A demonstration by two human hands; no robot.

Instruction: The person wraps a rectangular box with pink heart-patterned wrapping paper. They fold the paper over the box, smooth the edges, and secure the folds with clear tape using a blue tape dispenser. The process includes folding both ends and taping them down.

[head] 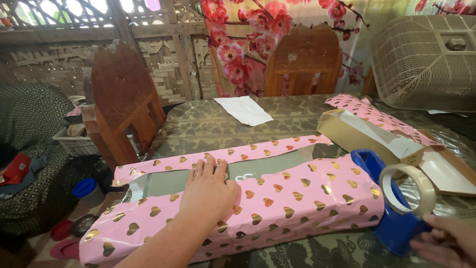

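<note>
A long flat grey box (198,179) lies across the table, partly wrapped in pink paper with gold hearts (297,198). My left hand (208,188) presses flat on the near paper flap where it meets the bare grey top of the box. My right hand (446,240) grips the handle of a blue tape dispenser (391,218) at the box's right end. A roll of clear tape (409,188) sits upright on the dispenser.
An open cardboard box (362,131) with more pink paper (377,114) lies behind on the right, a white sheet (243,109) at the table's far middle. Carved wooden chairs (124,99) stand left and behind. A beige plastic basket (426,59) is at the back right.
</note>
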